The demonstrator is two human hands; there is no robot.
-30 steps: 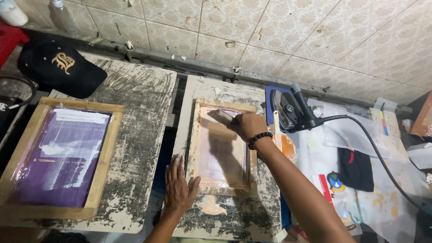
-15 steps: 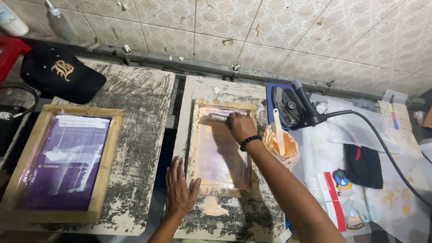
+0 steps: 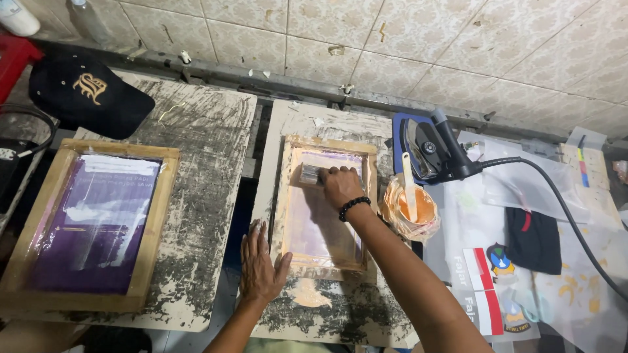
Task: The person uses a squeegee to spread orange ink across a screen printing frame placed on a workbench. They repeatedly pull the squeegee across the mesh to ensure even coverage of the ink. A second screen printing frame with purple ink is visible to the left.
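While our left hand (image 3: 261,269) lies flat steadying the small wooden frame (image 3: 326,204), our right hand (image 3: 341,186) grips the squeegee (image 3: 312,174) at its far end, the pull toward us seemingly barely begun.

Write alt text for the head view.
The right hand presses a squeegee at the top of a small wooden screen frame, while the left hand lies flat beside it. A larger purple screen sits to the left.

small wooden screen-printing frame (image 3: 325,204) lying flat on a paint-crusted board, pale pinkish-purple mesh inside, held down at its lower left corner, squeegee (image 3: 314,174) gripped near the frame's top edge, blade pressed flat on the mesh, set crosswise
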